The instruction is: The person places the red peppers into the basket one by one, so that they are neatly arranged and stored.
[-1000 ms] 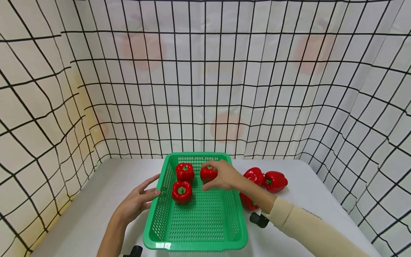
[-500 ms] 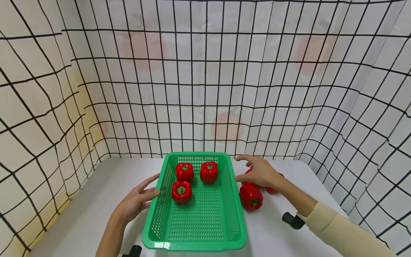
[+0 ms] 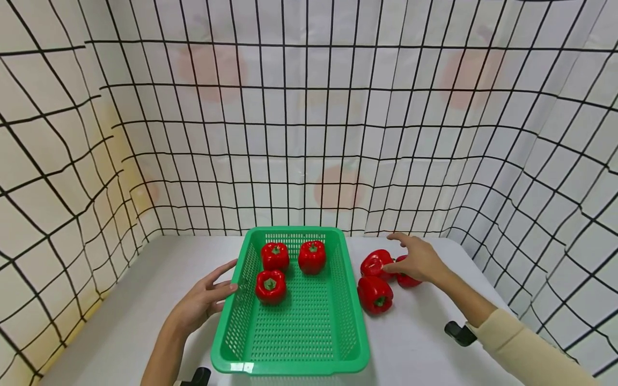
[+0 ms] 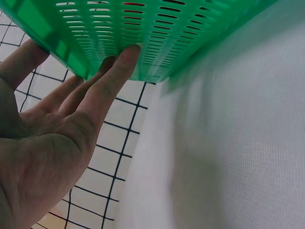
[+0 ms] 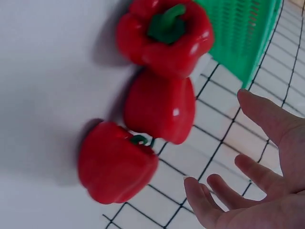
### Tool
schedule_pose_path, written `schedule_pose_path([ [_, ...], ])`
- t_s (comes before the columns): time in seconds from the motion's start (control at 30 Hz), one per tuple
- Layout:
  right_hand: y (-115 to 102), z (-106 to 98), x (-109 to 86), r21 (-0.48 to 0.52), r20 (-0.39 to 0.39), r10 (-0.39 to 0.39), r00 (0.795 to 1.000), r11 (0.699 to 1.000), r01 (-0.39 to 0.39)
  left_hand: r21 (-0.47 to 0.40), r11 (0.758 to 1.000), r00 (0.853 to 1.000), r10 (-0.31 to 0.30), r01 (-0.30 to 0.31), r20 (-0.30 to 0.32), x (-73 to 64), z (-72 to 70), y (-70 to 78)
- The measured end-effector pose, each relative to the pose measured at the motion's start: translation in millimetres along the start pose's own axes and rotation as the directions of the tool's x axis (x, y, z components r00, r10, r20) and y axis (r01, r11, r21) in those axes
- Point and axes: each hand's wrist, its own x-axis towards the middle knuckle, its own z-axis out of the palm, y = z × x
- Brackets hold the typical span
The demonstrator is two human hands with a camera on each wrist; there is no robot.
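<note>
A green perforated basket (image 3: 309,327) holds three red bell peppers: one at the back left (image 3: 274,256), one at the back right (image 3: 311,257) and one in front (image 3: 270,287). My left hand (image 3: 200,301) rests with extended fingers against the basket's left wall; in the left wrist view its fingertips meet the slotted side. To the right of the basket lie three more bell peppers: a near one (image 3: 375,295), a middle one (image 3: 377,264) and a far right one (image 3: 407,274). Over the far right pepper hovers my right hand (image 3: 419,259), fingers spread and holding nothing.
A white cloth-covered table (image 3: 420,343) carries everything. Black wire grid (image 3: 309,161) stands along the back and both sides, with pale fabric behind it. A small black device (image 3: 460,333) sits at the right wrist.
My right hand has let go of the pepper at the basket's back right and moved out rightward, over the loose peppers. The left hand stays at the basket's wall.
</note>
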Motion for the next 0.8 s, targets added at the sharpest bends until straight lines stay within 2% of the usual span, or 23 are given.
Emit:
schedule_pose_path([
  [0.23, 21.1, 2.4, -0.1, -0.024, 0.016, 0.027, 0.999, 0.999, -0.027, -0.002, 1.0, 1.0, 0.004, -0.004, -0.001, 0.5, 0.3, 1.0],
  [0.4, 30.4, 4.4, -0.2, -0.039, 0.035, 0.032, 0.999, 0.999, -0.031, -0.005, 1.0, 1.0, -0.001, 0.001, -0.007, 0.6, -0.3, 0.8],
  [0.63, 42.4, 9.3, -1.6, -0.068, 0.06, 0.094, 0.994, 0.994, -0.09, -0.032, 0.999, 1.0, -0.004, 0.004, 0.0, 0.3, -2.3, -0.2],
  [0.8, 52.7, 17.0, -1.1, -0.08, 0.05, 0.093, 0.994, 0.993, -0.089, -0.031, 1.0, 1.0, -0.003, 0.003, 0.0, 0.7, -2.3, -1.0],
])
